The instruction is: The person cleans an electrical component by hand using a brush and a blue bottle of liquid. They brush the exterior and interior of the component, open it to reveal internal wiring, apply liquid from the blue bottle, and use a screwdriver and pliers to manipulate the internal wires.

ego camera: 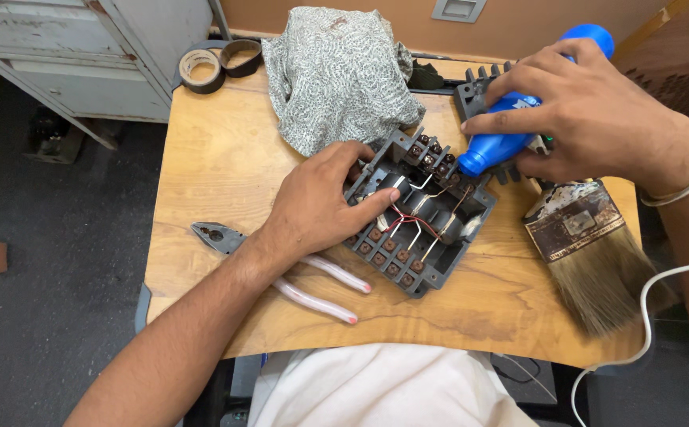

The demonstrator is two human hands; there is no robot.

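Nearest the body, pliers (281, 269) with pale pink handles lie on the tabletop (218, 158), partly under the left forearm. The left hand (313, 209) presses flat on a grey terminal block (419, 217), its grip wide, fingers splayed over the near-left part among thin red and bare wires. Just right of that grip, the right hand (589, 119) is wrapped tight around a blue tool (518, 126) whose tip touches a terminal on the block's far edge. A slip of that tip looks likely to hit the left fingers or snag and bend the wires. A worn paintbrush (589, 253) lies below the right wrist, and a white cord (645, 316) beside it could catch the arm. Beyond the left hand lie a patterned cloth (336, 71) and two tape rolls (222, 63).
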